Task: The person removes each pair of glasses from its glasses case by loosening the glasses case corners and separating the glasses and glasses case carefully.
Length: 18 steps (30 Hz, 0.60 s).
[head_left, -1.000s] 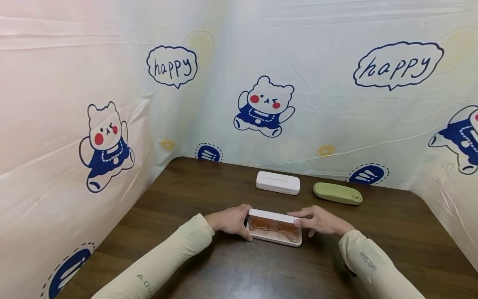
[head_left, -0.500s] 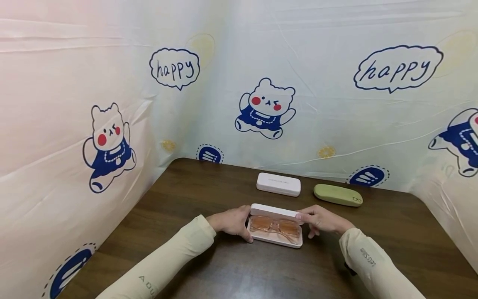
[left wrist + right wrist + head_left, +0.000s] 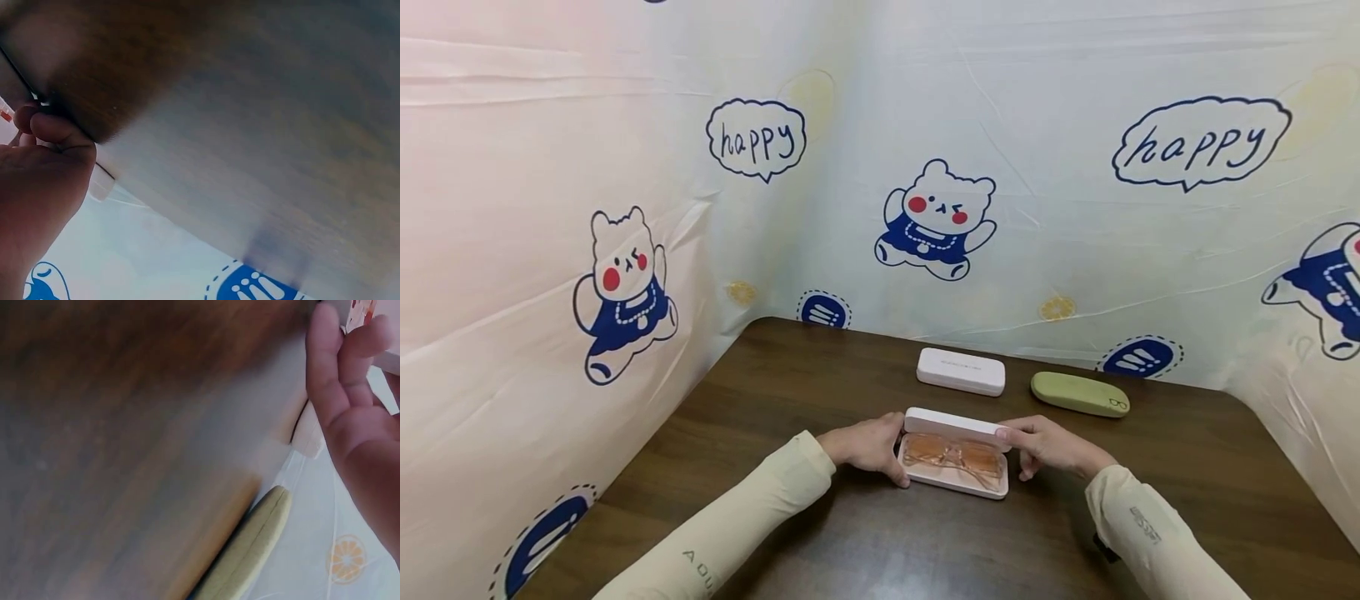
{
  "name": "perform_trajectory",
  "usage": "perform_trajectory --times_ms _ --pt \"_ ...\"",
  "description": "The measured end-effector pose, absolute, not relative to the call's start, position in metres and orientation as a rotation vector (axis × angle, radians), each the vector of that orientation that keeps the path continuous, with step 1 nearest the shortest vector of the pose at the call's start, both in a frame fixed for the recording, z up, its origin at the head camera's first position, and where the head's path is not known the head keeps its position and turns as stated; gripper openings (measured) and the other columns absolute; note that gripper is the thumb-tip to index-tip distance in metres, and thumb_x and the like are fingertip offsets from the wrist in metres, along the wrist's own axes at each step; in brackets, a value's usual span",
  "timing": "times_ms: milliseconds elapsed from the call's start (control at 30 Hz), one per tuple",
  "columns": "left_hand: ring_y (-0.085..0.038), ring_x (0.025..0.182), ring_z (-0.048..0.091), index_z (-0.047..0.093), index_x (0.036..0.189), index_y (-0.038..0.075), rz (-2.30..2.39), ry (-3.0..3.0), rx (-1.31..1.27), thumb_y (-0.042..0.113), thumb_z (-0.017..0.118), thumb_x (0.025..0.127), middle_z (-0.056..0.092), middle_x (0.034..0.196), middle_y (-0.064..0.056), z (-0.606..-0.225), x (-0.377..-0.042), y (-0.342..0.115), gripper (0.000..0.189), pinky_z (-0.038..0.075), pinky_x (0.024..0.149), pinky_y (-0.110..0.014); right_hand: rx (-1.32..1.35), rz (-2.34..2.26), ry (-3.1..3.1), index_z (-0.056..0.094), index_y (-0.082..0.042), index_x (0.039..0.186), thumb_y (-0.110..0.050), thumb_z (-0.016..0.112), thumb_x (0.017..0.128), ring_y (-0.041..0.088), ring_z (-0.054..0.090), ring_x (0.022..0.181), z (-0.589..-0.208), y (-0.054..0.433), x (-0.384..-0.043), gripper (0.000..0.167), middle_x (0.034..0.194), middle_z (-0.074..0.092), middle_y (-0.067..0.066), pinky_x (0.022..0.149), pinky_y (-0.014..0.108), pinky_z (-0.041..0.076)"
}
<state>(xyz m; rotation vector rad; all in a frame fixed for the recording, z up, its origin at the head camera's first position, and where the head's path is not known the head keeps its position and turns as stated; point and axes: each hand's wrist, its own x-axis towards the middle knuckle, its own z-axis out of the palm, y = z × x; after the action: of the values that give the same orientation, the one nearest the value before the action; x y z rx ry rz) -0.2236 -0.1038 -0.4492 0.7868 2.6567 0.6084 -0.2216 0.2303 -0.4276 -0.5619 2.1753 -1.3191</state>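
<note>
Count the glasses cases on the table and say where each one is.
3: an open white case between the left hand and right hand, a closed white case behind it, and a green case right of that one.

White oblong hard-shell glasses case [image 3: 953, 426], lid raised partway, base flat on the tabletop [image 3: 850, 542], translucent-framed glasses with orange-tinted lenses [image 3: 973, 457] lying inside.

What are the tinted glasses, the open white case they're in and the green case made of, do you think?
Tinted glasses: probably glossy plastic, since frame and lenses look see-through.
Open white case: a stiff, smooth shell, perhaps plastic or leatherette; the raised lid keeps its shape.
Green case: perhaps fabric or leatherette over a hard shell; it looks matte, without sharp highlights.
</note>
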Motion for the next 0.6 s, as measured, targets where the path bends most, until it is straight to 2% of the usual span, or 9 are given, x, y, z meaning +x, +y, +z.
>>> perform_trajectory --times_ms 67,133,300,433,533,600 --pt "-0.016 0.101 0.056 0.049 0.125 0.007 0.614 2.647 0.781 0.042 0.094 0.065 0.052 0.11 0.0 -0.448 -0.224 -0.103 0.083 0.047 0.09 -0.032 -0.581 -1.295 2.246 0.062 0.004 0.132 -0.03 0.056 0.105 0.022 0.06 0.06 -0.426 0.23 -0.219 0.044 0.073 0.061 0.015 0.061 0.039 0.055" --pt "-0.016 0.101 0.055 0.049 0.126 0.007 0.62 2.64 0.776 0.041 0.094 0.065 0.052 0.11 0.0 -0.448 -0.223 -0.103 0.084 0.046 0.091 -0.032 -0.606 -1.256 2.358 0.065 0.003 0.128 -0.031 0.059 0.104 0.021 0.06 0.064 -0.423 0.228 -0.216 0.042 0.078 0.064 0.014 0.061 0.037 0.054" --pt "-0.015 0.102 0.055 0.049 0.127 0.006 0.641 2.628 0.782 0.039 0.094 0.065 0.052 0.112 -0.001 -0.448 -0.222 -0.104 0.084 0.045 0.092 -0.031 -0.666 -1.132 2.753 0.07 -0.005 0.121 -0.03 0.072 0.096 0.02 0.06 0.082 -0.416 0.216 -0.202 0.036 0.102 0.067 0.007 0.07 0.036 0.051" --pt "-0.014 0.1 0.054 0.049 0.126 0.007 0.654 2.622 0.789 0.039 0.094 0.065 0.051 0.11 0.0 -0.449 -0.223 -0.105 0.082 0.045 0.091 -0.03 -0.873 -1.075 3.016 0.069 -0.009 0.121 -0.019 0.078 0.089 0.031 0.061 0.107 -0.416 0.191 -0.189 0.035 0.126 0.061 0.011 0.087 0.049 0.05" --pt "-0.013 0.099 0.054 0.05 0.125 0.008 0.649 2.628 0.793 0.04 0.094 0.065 0.051 0.109 0.001 -0.45 -0.224 -0.106 0.081 0.045 0.09 -0.029 -1.111 -1.019 3.15 0.07 -0.011 0.11 -0.013 0.081 0.084 0.042 0.048 0.128 -0.42 0.173 -0.182 0.029 0.138 0.054 0.018 0.098 0.063 0.039" --pt "-0.013 0.098 0.054 0.05 0.123 0.008 0.645 2.633 0.792 0.041 0.094 0.065 0.052 0.108 0.002 -0.45 -0.224 -0.106 0.08 0.045 0.089 -0.029 -1.225 -0.907 3.214 0.072 -0.013 0.1 -0.014 0.082 0.082 0.049 0.038 0.135 -0.425 0.163 -0.178 0.022 0.143 0.05 0.022 0.099 0.07 0.032"
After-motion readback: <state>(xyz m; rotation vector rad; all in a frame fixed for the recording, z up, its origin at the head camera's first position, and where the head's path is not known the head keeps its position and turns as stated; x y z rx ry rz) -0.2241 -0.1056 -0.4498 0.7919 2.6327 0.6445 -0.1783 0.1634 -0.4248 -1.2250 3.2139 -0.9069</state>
